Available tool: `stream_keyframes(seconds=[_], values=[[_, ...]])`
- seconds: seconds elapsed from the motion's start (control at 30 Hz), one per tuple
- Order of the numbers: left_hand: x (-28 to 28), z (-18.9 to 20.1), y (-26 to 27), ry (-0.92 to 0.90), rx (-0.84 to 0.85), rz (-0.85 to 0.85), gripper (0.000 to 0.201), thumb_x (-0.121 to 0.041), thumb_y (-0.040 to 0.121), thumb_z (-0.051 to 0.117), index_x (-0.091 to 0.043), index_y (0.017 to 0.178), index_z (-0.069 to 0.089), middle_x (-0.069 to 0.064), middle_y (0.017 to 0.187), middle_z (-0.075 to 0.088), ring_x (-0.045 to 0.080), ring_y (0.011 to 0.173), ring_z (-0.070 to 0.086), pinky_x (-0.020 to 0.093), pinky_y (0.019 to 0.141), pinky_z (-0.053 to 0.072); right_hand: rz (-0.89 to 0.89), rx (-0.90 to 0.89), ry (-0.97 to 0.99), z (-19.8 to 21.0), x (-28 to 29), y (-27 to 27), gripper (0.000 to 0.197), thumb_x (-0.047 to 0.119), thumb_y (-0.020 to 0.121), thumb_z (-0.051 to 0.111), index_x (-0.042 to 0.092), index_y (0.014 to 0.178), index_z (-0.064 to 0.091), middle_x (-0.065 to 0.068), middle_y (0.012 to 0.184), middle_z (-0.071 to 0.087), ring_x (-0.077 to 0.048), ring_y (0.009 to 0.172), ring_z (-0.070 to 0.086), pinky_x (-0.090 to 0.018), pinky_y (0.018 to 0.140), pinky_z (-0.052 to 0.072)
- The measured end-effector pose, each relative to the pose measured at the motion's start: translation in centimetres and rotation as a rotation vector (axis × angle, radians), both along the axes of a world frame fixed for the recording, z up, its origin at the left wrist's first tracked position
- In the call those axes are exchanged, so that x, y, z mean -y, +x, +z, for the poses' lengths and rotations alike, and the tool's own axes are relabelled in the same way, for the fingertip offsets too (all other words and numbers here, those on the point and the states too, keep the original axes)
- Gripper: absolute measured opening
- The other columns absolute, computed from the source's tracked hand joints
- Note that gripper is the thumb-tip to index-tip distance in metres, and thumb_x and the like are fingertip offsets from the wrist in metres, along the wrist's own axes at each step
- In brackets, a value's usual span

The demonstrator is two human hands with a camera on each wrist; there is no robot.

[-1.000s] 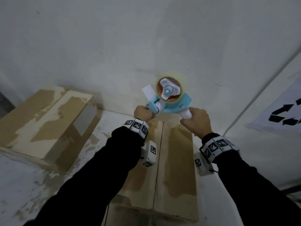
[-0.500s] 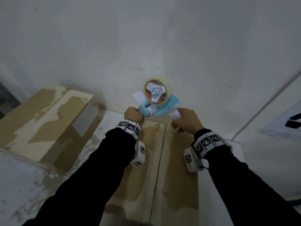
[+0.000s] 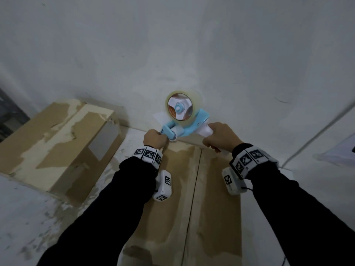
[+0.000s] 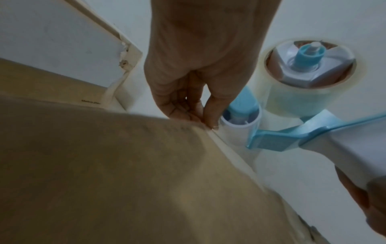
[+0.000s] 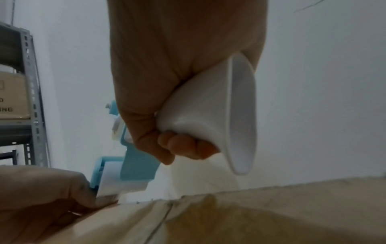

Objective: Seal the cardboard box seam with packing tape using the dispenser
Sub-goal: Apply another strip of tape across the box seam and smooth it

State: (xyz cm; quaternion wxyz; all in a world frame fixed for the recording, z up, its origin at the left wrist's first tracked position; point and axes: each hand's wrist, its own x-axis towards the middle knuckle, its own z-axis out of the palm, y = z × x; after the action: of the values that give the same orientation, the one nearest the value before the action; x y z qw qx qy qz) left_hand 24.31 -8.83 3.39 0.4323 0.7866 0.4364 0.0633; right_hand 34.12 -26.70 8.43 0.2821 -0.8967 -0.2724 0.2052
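Observation:
A brown cardboard box (image 3: pixel 217 198) lies before me, its centre seam (image 3: pixel 196 189) running away from me. At its far edge sits the blue and white tape dispenser (image 3: pixel 184 121) with a clear tape roll (image 4: pixel 309 92). My right hand (image 3: pixel 221 135) grips the white handle (image 5: pixel 208 115), fingers curled round it. My left hand (image 3: pixel 154 139) is at the roller end; its thumb and fingers (image 4: pixel 200 115) pinch the tape end against the box's far edge, left of the seam. The tape itself is hard to make out.
A second, scuffed cardboard box (image 3: pixel 57 143) stands at the left on the white surface. A white wall (image 3: pixel 172 45) rises just behind the dispenser. A metal shelf (image 5: pixel 31 99) with a carton shows at the far left. A cable (image 3: pixel 317 131) runs down the wall at right.
Both hands have brought the dispenser down from above the box to its far edge. The grips on the handle and the roller end look the same.

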Motion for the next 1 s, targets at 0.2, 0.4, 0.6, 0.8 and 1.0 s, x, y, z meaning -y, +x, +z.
stream_keyframes(seconds=[0.2,0.4,0.6,0.8,1.0], values=[[0.0,-0.1,0.2,-0.026,-0.006,0.001,0.031,-0.024,0.075,0.068,0.007,0.072,0.068,0.014,0.065,0.058,0.027,0.070,0.059,0.027,0.063,0.042,-0.033,-0.061,-0.002,1.1,2.5,0.8,0.015,-0.001,0.069,0.061,0.012,0.067,0.056,-0.007,0.050,0.057,-0.012,0.032,0.046,-0.026,0.043,0.044],[0.4,-0.1,0.4,0.037,0.039,-0.049,0.018,-0.013,0.079,0.061,0.001,0.084,0.071,0.014,0.084,0.069,0.027,0.085,0.063,0.026,0.071,0.045,-0.060,-0.070,0.034,0.2,3.1,0.6,0.019,-0.002,0.070,0.063,0.016,0.070,0.056,-0.010,0.055,0.057,-0.015,0.036,0.048,-0.023,0.040,0.043],[0.5,0.2,-0.1,0.142,0.040,-0.208,0.027,-0.004,0.081,0.055,-0.019,0.102,0.062,0.012,0.096,0.065,0.028,0.093,0.058,0.025,0.069,0.039,-0.068,-0.081,0.055,-0.3,2.4,0.8,0.014,-0.002,0.070,0.064,0.010,0.073,0.058,-0.014,0.058,0.058,-0.022,0.042,0.050,-0.024,0.041,0.044],[-0.3,-0.3,-0.5,0.274,0.032,-0.432,0.033,-0.009,0.089,0.056,-0.008,0.121,0.059,0.020,0.114,0.051,0.033,0.104,0.052,0.026,0.087,0.035,-0.064,-0.070,0.045,-0.2,2.3,0.6,0.013,-0.001,0.070,0.065,0.010,0.076,0.060,-0.013,0.057,0.059,-0.024,0.044,0.051,-0.025,0.042,0.046],[-0.7,0.4,-0.4,0.281,-0.049,-0.591,0.027,-0.010,0.090,0.050,-0.003,0.112,0.064,0.017,0.120,0.052,0.032,0.110,0.052,0.025,0.085,0.035,-0.039,-0.058,0.017,0.2,2.4,0.7,0.017,-0.001,0.071,0.064,0.014,0.070,0.057,-0.010,0.053,0.059,-0.016,0.035,0.050,-0.023,0.039,0.044]])
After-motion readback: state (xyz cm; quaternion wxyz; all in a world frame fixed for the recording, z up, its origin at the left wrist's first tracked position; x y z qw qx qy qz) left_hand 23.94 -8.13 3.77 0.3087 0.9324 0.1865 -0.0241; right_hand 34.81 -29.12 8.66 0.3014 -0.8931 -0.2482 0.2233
